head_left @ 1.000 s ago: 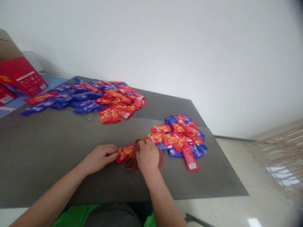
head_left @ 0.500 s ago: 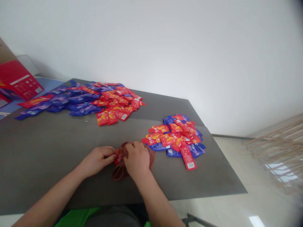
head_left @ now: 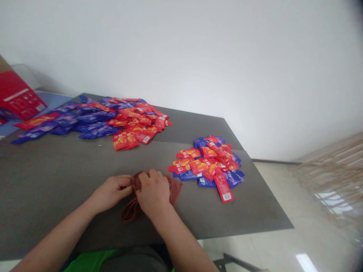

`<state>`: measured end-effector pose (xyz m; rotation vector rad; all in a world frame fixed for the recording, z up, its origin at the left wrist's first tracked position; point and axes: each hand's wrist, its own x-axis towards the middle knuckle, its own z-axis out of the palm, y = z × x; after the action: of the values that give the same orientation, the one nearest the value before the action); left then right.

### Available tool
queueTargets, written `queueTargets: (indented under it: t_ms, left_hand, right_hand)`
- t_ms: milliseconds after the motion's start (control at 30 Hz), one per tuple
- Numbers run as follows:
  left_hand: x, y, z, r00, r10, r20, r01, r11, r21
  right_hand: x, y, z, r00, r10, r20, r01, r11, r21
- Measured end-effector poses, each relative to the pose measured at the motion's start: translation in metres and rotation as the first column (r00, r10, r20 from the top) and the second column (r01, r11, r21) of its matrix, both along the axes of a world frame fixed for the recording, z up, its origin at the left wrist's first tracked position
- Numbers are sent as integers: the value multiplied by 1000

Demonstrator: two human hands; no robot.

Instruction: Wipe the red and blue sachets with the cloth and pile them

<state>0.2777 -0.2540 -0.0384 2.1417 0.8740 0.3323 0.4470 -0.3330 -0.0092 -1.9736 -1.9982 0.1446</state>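
Note:
Under my right hand (head_left: 153, 190) is a bunched brown cloth (head_left: 175, 189), with my curled fingers gripping it against the table. My left hand (head_left: 112, 192) is closed in a pinch at the cloth's left edge. The red sachet that showed between its fingertips half a second ago is now covered by the cloth and fingers. To the right of the cloth lies a loose heap of red and blue sachets (head_left: 208, 164), apart from both hands.
A larger pile of red and blue sachets (head_left: 96, 117) spreads across the far left of the dark grey table (head_left: 62, 170). Beyond it stands a red printed box (head_left: 19, 94) on a blue surface. A white wall rises behind; the table's right edge drops to a pale floor.
My right hand has slid left with the cloth, over the red sachet, which is now hidden. The left hand has shifted slightly left, still pinching.

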Motion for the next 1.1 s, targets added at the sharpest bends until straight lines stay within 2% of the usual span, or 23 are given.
queueTargets:
  t_ms: [133,200,267,333,400,533,600,700,767,833,900,967,1033,1100]
  left_hand:
    - [0,-1,0,999,15,-44,-12,998,54]
    - [-3,1,-1,999,17,-47,-16,999,30]
    - [-6,3,-3,999,19,-38,-19,1000,0]
    - [-7,5,-3,1000,19,-20,-20,1000,-23]
    - [-6,5,-3,1000,26,3,-26,999,-45]
    - [-3,3,-2,999,29,33,-26,997,-76]
    - [-1,0,-1,1000,21,13,-21,999,-39]
    - [0,-1,2,999,21,-27,-20,1000,21]
    - [-1,0,3,999,29,-33,-28,999,17]
    - [-3,2,3,999,34,-27,-34,999,-3]
    - [-4,3,2,999,31,-10,-31,999,-26]
    - [-5,4,1,999,36,0,-36,998,-53]
    - [-4,4,0,999,40,16,-38,996,-76]
    - [-2,2,0,999,38,24,-37,997,-70]
  right_hand:
    - [47,3,-12,977,-194,90,199,979,-43]
    - [70,-2,-9,958,-262,118,268,962,-44]
    - [79,-10,-2,955,-285,85,286,958,-2]
    - [68,-15,8,965,-264,-4,264,963,61]
    - [44,-16,15,977,-192,-92,201,974,102]
    - [0,-3,9,996,-1,-92,5,999,37]
    - [2,3,-1,999,-3,-47,3,1000,-1]
    - [35,7,-12,985,-169,35,170,984,-44]
    - [61,5,-11,961,-260,93,266,962,-63]
    - [74,-1,-2,954,-281,100,287,957,-47]
    - [68,-6,10,969,-246,38,246,969,7]
    - [46,-9,19,986,-159,-44,162,984,70]
    - [21,-7,20,997,-40,-69,46,995,86]
    - [4,-3,13,998,36,-48,-34,999,38]
